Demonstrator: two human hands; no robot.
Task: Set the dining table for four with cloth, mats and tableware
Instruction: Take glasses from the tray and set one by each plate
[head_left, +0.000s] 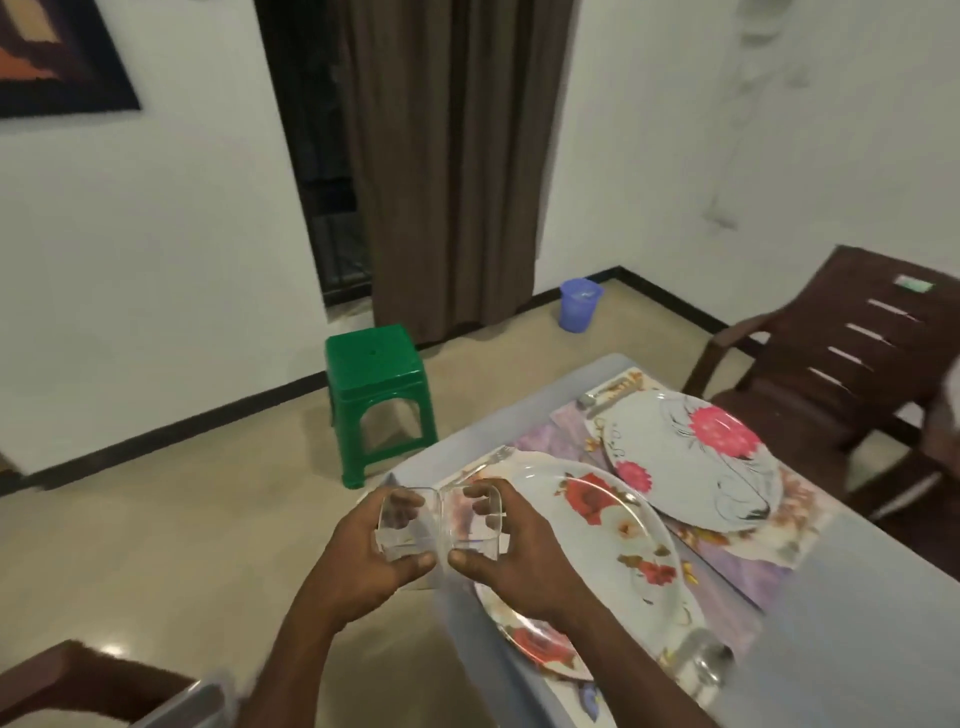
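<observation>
My left hand (382, 558) grips a clear square glass (402, 519), held just off the table's left edge. My right hand (511, 556) grips a second clear square glass (475, 522), and the two glasses touch side by side. A grey cloth (852, 597) covers the table. On floral mats (727, 551) lie a near plate with red flowers (608, 551) and a far plate with pink flowers (691, 457). My right hand is over the near plate's left rim. Cutlery (610, 397) lies beyond the far plate. A clear glass (701, 662) stands on the cloth at the near plate's lower right.
A green plastic stool (376, 400) stands on the floor left of the table. A brown chair (841, 358) sits at the table's far right side, and another chair's arm (67, 686) shows at the bottom left. A blue bin (579, 304) is by the curtain.
</observation>
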